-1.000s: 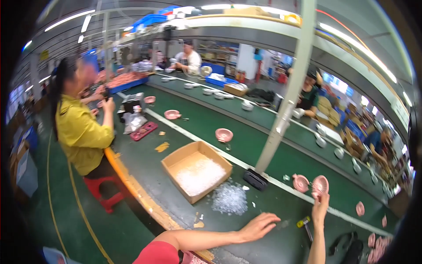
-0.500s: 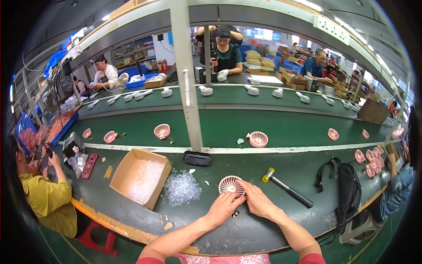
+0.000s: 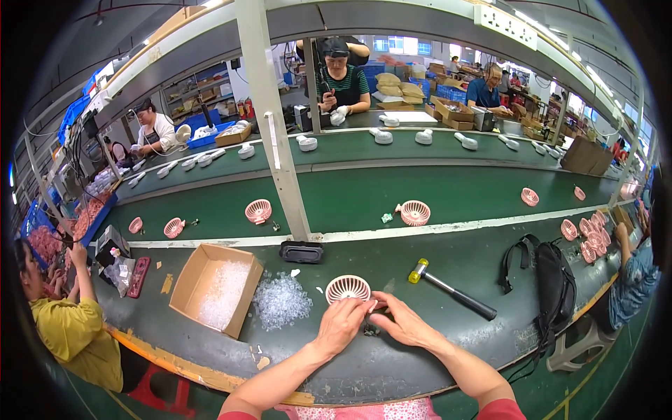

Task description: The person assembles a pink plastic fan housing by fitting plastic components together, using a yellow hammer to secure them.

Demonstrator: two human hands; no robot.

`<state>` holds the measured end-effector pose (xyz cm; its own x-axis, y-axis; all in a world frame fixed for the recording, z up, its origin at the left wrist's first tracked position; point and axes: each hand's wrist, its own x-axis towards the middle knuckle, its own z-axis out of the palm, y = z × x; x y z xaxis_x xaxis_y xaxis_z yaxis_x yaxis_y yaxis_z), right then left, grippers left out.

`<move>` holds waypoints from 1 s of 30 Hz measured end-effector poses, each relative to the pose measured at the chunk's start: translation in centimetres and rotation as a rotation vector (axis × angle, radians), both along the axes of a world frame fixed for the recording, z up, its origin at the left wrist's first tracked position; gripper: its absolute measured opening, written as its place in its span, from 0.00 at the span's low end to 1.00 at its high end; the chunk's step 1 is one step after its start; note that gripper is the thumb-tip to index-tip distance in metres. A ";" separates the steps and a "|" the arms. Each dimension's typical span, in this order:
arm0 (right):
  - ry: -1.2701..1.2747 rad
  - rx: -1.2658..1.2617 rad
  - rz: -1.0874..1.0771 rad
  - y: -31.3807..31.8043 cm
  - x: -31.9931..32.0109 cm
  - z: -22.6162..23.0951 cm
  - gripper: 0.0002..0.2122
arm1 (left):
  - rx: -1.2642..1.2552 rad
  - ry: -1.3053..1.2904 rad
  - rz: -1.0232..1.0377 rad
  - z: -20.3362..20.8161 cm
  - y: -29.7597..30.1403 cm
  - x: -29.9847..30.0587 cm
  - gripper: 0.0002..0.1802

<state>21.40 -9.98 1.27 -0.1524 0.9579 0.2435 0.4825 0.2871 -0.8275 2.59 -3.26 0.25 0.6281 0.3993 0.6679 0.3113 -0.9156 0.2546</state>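
Observation:
A round pink fan housing (image 3: 348,287) with radial slats lies on the dark bench in front of me. My left hand (image 3: 339,326) is closed at its near rim, the bunched fingers covering that edge. Beside it, my right hand (image 3: 406,323) has thumb and forefinger closing round a small pale pink piece (image 3: 376,304); I cannot tell whether this piece belongs to the housing. Below the fingertips sits a small dark part (image 3: 372,330), half hidden. A rubber-faced hammer (image 3: 453,289) with a yellow head lies to the right of my hands.
Left of the hands are a pile of clear small rings (image 3: 281,299) and a cardboard box (image 3: 180,299) holding more. A black tray (image 3: 302,252) lies by the upright post (image 3: 274,140). At right are a black backpack (image 3: 556,287) and stacked pink housings (image 3: 593,234). Co-workers sit around the green belt (image 3: 350,187).
My hands and the housing have shifted left relative to the hammer. My right fingers have come off the housing's right side to the small pink piece near its front. The view has turned slightly.

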 end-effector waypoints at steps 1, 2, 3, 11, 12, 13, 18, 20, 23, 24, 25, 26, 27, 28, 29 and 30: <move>-0.159 0.053 -0.017 -0.3 -0.2 0.4 0.30 | 0.045 -0.015 0.025 0.1 0.0 0.0 0.19; -0.156 0.044 -0.015 -0.3 -0.6 0.8 0.30 | 0.089 -0.030 0.051 0.3 0.0 0.0 0.19; -0.031 -0.037 -0.004 -0.3 -1.0 1.0 0.32 | 0.140 -0.034 0.049 0.8 -0.1 0.1 0.19; 0.190 -0.300 -0.020 -0.5 -1.4 0.5 0.15 | 0.242 0.017 0.109 1.4 0.1 0.0 0.21; 0.104 -0.290 -0.056 -0.5 -1.4 0.7 0.12 | 0.249 0.029 0.125 1.5 0.1 -0.1 0.19; 0.088 -0.207 -0.078 -0.9 -1.7 1.8 0.09 | 0.239 0.037 0.132 1.7 0.0 -0.1 0.18; 0.053 0.006 -0.084 -0.8 -2.2 0.9 0.09 | 0.132 0.043 0.172 1.2 0.2 -0.1 0.16; 0.067 -0.023 -0.053 -0.8 -2.2 1.3 0.08 | 0.099 0.037 0.176 1.1 0.2 0.3 0.15; 0.065 0.025 -0.086 -0.4 -1.6 1.1 0.08 | 0.016 -0.075 0.184 1.3 0.5 0.7 0.13; 0.054 0.053 -0.103 -0.4 -1.1 1.1 0.08 | 0.016 -0.074 0.181 1.4 0.4 0.7 0.13; 0.028 0.049 -0.116 -0.3 -0.8 1.7 0.08 | 0.000 -0.096 0.171 1.5 0.4 0.5 0.13; 0.026 0.054 -0.120 -0.3 -0.8 2.0 0.08 | -0.014 -0.120 0.161 1.7 0.5 0.3 0.14; 0.002 0.071 -0.147 -0.2 -0.8 2.3 0.08 | -0.008 -0.124 0.165 1.7 0.5 0.1 0.14; -0.023 0.092 -0.174 -0.1 -0.8 3.0 0.08 | -0.018 -0.145 0.135 1.7 0.6 -0.2 0.13; 0.017 -0.050 -0.193 -0.6 -1.0 4.1 0.09 | -0.024 -0.167 0.106 1.8 0.5 -0.5 0.13; 0.052 -0.178 -0.208 -0.8 -1.1 5.2 0.09 | 0.004 -0.181 0.113 1.7 0.4 -0.7 0.13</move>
